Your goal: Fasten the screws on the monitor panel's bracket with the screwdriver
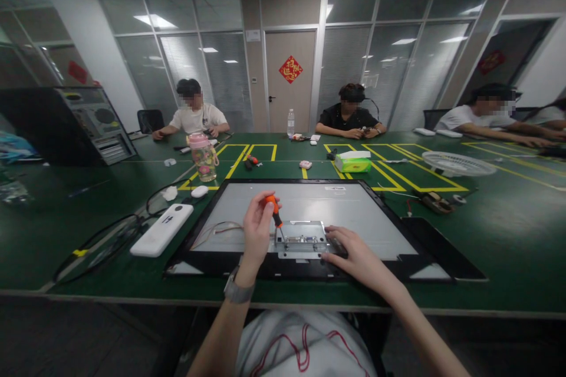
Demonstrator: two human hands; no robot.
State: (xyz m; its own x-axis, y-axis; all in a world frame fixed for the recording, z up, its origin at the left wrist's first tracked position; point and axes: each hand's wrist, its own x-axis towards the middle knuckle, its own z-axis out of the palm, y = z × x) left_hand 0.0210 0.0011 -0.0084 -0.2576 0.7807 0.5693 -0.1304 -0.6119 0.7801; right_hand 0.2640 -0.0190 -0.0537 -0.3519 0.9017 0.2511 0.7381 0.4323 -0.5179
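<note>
A monitor panel (354,212) lies face down on the green table, with a small metal board cover (300,240) near its front edge. My left hand (257,230) is closed round an orange-handled screwdriver (274,210), whose tip points down at the cover's left corner. My right hand (354,250) rests on the panel beside the cover's right end, fingers curled and pressing down. Thin wires (216,230) run across the panel left of the cover.
A white power adapter (162,230) and black cables lie to the left, a pink bottle (204,156) behind. A tissue box (352,162), a fan grille (457,164) and a computer case (66,123) stand around. Three people sit at the far side.
</note>
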